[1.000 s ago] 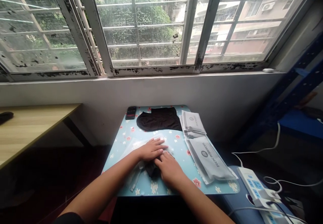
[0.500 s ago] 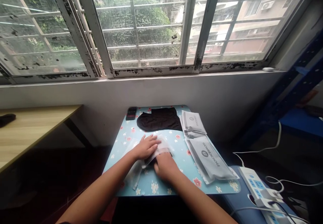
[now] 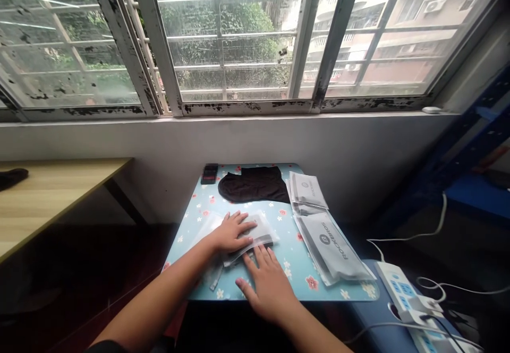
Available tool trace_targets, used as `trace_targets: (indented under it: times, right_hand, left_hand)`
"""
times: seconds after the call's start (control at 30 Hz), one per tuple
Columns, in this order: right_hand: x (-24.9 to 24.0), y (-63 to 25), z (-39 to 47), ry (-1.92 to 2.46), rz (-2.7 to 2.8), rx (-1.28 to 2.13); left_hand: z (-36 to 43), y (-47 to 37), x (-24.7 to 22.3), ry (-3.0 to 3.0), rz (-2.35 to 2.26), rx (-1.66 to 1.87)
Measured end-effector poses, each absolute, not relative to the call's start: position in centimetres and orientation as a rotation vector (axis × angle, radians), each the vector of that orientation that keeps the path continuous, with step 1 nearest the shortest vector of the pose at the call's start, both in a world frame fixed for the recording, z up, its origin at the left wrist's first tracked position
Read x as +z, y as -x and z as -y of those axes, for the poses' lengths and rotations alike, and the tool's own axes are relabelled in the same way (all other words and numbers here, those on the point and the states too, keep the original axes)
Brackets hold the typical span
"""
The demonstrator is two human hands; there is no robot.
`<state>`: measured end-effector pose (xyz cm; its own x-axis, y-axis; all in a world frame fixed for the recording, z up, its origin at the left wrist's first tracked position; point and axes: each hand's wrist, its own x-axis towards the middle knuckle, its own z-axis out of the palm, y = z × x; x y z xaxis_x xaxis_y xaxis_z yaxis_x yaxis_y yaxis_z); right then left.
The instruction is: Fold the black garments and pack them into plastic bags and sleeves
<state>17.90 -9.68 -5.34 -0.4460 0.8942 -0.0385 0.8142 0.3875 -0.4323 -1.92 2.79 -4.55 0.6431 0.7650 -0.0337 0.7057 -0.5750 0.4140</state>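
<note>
My left hand (image 3: 234, 232) lies flat, fingers spread, on a translucent zip bag (image 3: 265, 226) with something dark inside. Just below it, my right hand (image 3: 269, 278) has its fingers apart, the fingertips at the bag's near opening, where a dark edge shows. Another clear bag (image 3: 213, 276) lies partly under my left forearm. Beyond the hands, a black cloth piece (image 3: 255, 184) is spread flat on the flowered blue table (image 3: 239, 292). To the right lie filled frosted bags (image 3: 329, 247) printed ROCKBROS, with smaller ones (image 3: 308, 191) behind them.
A small dark, pixelated object (image 3: 209, 174) sits at the table's far left corner. On the right, a power strip (image 3: 406, 294) with cables rests on a blue surface. A wooden table (image 3: 59, 194) stands at left, and a wall with windows rises behind.
My right hand has drawn back out of the bag's opening toward me, and its fingers now show spread. My left hand stays on the bag. The camera view has shifted slightly.
</note>
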Motion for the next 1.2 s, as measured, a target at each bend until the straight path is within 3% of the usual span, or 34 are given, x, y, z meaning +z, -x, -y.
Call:
trace_targets:
  times: [0.33, 0.47, 0.67, 0.87, 1.2]
  right_hand:
    - [-3.7, -19.8, 5.4, 1.244, 2.677, 0.418]
    - [-5.0, -21.2, 6.9, 1.097, 2.468, 0.295]
    - [-4.5, -20.4, 9.4, 1.031, 2.141, 0.17]
    - [-3.4, -17.5, 9.1, 0.914, 2.149, 0.012]
    - [-1.5, -17.1, 9.4, 0.809, 2.155, -0.099]
  left_hand:
    - [-2.1, 3.9, -2.4, -2.461, -1.132, 0.261]
    - [1.4, 6.1, -0.5, -2.489, -1.046, 0.477]
    - [4.8, 8.3, -1.2, -2.57, -0.987, 0.455]
    - [5.3, 6.9, -3.5, -2.637, -1.038, 0.762]
    - [7.8, 4.3, -2.7, -2.443, -0.884, 1.213]
